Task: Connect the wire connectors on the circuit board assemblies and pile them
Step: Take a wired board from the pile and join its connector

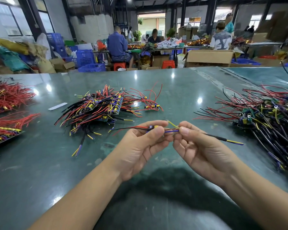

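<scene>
Circuit board assembly [152,127] hanging above the surface [181,90], left hand [140,146] pinching its board end, right hand [196,147] pinching its wires [172,130]. Finished pile [98,107] sitting beyond, unsorted pile [269,113] lying right.

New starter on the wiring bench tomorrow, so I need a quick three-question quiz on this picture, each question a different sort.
1. True or false: the left hand and right hand both hold the wired assembly above the table.
2. The middle pile lies: A) left of the hands and farther away, B) under them, C) in a box.
3. Fill in: the loose lone board lies to the ___ of the middle pile.

Key: 1 true; 2 A; 3 right.
</scene>
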